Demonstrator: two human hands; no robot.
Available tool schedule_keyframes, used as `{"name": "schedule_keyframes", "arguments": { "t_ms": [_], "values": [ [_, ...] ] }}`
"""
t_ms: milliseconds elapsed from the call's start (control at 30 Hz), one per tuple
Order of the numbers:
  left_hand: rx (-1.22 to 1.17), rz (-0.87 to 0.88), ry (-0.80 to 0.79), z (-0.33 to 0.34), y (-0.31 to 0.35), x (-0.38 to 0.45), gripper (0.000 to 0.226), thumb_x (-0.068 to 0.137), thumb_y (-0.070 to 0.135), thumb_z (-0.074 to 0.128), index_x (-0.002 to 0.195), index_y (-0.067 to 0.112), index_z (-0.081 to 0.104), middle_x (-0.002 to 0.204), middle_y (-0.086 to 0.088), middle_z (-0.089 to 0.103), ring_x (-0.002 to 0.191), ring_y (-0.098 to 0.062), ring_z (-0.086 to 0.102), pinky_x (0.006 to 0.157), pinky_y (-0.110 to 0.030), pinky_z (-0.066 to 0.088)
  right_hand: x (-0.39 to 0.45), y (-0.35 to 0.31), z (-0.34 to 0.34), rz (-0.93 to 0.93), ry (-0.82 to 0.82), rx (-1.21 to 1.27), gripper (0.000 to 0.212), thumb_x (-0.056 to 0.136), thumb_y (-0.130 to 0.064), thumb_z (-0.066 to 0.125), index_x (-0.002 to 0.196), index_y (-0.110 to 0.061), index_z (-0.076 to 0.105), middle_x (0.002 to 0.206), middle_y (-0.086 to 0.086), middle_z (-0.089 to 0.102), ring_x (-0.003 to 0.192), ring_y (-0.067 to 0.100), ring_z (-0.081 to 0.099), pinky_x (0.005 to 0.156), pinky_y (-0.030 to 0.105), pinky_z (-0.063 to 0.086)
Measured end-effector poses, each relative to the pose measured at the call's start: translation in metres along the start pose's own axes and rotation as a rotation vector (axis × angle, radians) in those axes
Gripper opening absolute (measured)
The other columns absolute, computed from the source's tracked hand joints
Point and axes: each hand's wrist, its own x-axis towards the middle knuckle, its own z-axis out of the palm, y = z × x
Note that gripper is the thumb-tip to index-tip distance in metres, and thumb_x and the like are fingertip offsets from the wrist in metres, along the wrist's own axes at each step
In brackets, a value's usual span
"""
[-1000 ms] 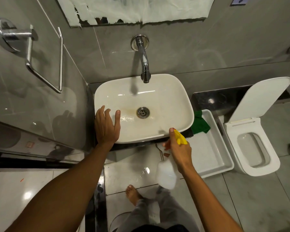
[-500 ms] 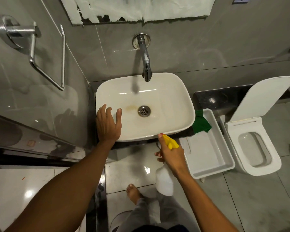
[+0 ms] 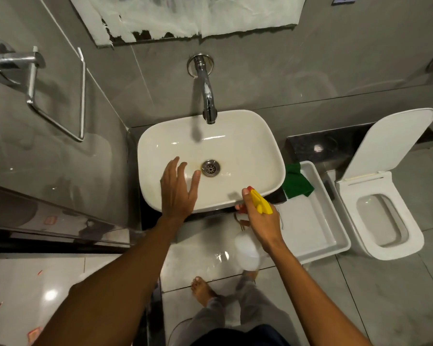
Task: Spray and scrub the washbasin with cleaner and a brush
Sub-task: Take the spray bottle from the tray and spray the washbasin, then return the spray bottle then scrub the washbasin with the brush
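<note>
The white washbasin [image 3: 245, 136] sits under a chrome tap [image 3: 206, 96], with a metal drain [image 3: 210, 168] and a brownish stain beside it. My left hand [image 3: 176, 191] hovers flat over the basin's near left part, fingers spread, holding nothing. My right hand [image 3: 259, 221] grips a spray bottle [image 3: 246, 253] with a yellow trigger head [image 3: 260, 202], just at the basin's front right rim, the nozzle toward the bowl. No brush is in view.
A white tray [image 3: 315, 236] stands right of the basin with a green cloth [image 3: 296, 182] at its far end. A toilet [image 3: 380, 216] with its lid raised is further right. A towel ring [image 3: 58, 96] hangs on the left wall. My bare foot [image 3: 201, 289] is on wet floor tiles.
My left hand has lifted off the basin's left rim and moved right, over the bowl. The right hand with the bottle dipped, then came back up to the front rim.
</note>
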Motion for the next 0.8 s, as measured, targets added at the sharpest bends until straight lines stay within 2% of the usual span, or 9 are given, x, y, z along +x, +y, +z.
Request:
{"name": "schedule_keyframes", "arguments": {
  "t_ms": [133, 200, 267, 300, 433, 533, 633, 733, 800],
  "values": [
    [-0.043, 0.045, -0.061, 0.025, 0.051, -0.003, 0.048, 0.106, 0.04, 0.061, 0.136, 0.002, 0.063, 0.156, -0.02, 0.055, 0.147, -0.04, 0.05, 0.118, -0.054, 0.044, 0.016, 0.017, -0.04, 0.025, 0.008, 0.008, 0.024, 0.09, -0.075, 0.065, 0.094, -0.055, 0.078, 0.089, -0.003, 0.084, 0.089, 0.019, 0.082, 0.078, 0.042, 0.07],
    [-0.073, 0.063, -0.1, 0.037, 0.078, -0.001, 0.05, 0.105, 0.041, 0.061, 0.135, 0.001, 0.063, 0.156, -0.02, 0.055, 0.148, -0.04, 0.049, 0.119, -0.055, 0.043, 0.024, 0.028, -0.065, 0.073, 0.004, 0.057, 0.03, 0.085, -0.077, 0.069, 0.106, -0.057, 0.077, 0.096, -0.003, 0.085, 0.096, 0.016, 0.082, 0.083, 0.038, 0.068],
    [-0.047, 0.105, -0.129, 0.051, 0.105, 0.001, 0.055, 0.106, 0.044, 0.058, 0.137, -0.001, 0.063, 0.157, -0.021, 0.055, 0.148, -0.041, 0.05, 0.12, -0.057, 0.041, 0.033, 0.042, -0.09, 0.13, 0.043, 0.115, 0.054, 0.082, -0.076, 0.074, 0.128, -0.047, 0.073, 0.101, -0.003, 0.085, 0.1, 0.014, 0.082, 0.088, 0.038, 0.067],
    [-0.034, 0.12, -0.142, 0.058, 0.116, 0.001, 0.057, 0.106, 0.045, 0.056, 0.139, -0.001, 0.062, 0.158, -0.021, 0.054, 0.149, -0.041, 0.049, 0.122, -0.056, 0.039, 0.037, 0.049, -0.101, 0.137, 0.063, 0.122, 0.058, 0.083, -0.074, 0.075, 0.131, -0.042, 0.074, 0.102, -0.003, 0.085, 0.099, 0.014, 0.082, 0.091, 0.039, 0.067],
    [-0.051, 0.209, -0.249, 0.09, 0.164, 0.004, 0.057, 0.107, 0.044, 0.058, 0.147, 0.005, 0.055, 0.166, -0.016, 0.045, 0.156, -0.035, 0.041, 0.127, -0.049, 0.036, 0.053, 0.067, -0.145, 0.137, 0.162, 0.128, 0.012, 0.092, -0.068, 0.069, 0.102, -0.066, 0.076, 0.104, -0.008, 0.085, 0.096, 0.005, 0.08, 0.087, 0.029, 0.061],
    [-0.052, 0.297, -0.305, 0.115, 0.19, 0.01, 0.057, 0.107, 0.047, 0.056, 0.148, 0.008, 0.054, 0.168, -0.014, 0.042, 0.158, -0.031, 0.038, 0.129, -0.045, 0.033, 0.071, 0.082, -0.17, 0.139, 0.242, 0.128, 0.007, 0.094, -0.067, 0.068, 0.094, -0.071, 0.074, 0.109, -0.009, 0.084, 0.101, 0.005, 0.078, 0.091, 0.027, 0.056],
    [0.007, 0.37, -0.363, 0.139, 0.206, 0.018, 0.064, 0.105, 0.052, 0.058, 0.149, 0.006, 0.054, 0.168, -0.014, 0.042, 0.158, -0.031, 0.037, 0.129, -0.042, 0.031, 0.094, 0.099, -0.189, 0.155, 0.282, 0.131, 0.013, 0.094, -0.067, 0.066, 0.102, -0.063, 0.075, 0.12, -0.007, 0.081, 0.112, 0.01, 0.072, 0.097, 0.027, 0.05],
    [0.103, 0.423, -0.455, 0.16, 0.208, 0.027, 0.069, 0.104, 0.057, 0.057, 0.153, 0.008, 0.052, 0.172, -0.013, 0.037, 0.162, -0.03, 0.029, 0.132, -0.047, 0.029, 0.12, 0.119, -0.203, 0.172, 0.329, 0.162, 0.043, 0.098, -0.058, 0.067, 0.134, -0.035, 0.071, 0.13, 0.0, 0.076, 0.113, 0.013, 0.07, 0.099, 0.029, 0.049],
    [0.156, 0.441, -0.517, 0.168, 0.204, 0.028, 0.071, 0.103, 0.059, 0.055, 0.154, 0.009, 0.051, 0.174, -0.012, 0.031, 0.165, -0.03, 0.021, 0.131, -0.053, 0.028, 0.136, 0.129, -0.209, 0.167, 0.35, 0.195, 0.026, 0.1, -0.05, 0.069, 0.121, -0.034, 0.074, 0.123, 0.003, 0.078, 0.109, 0.014, 0.073, 0.1, 0.032, 0.055]
  ]
}}
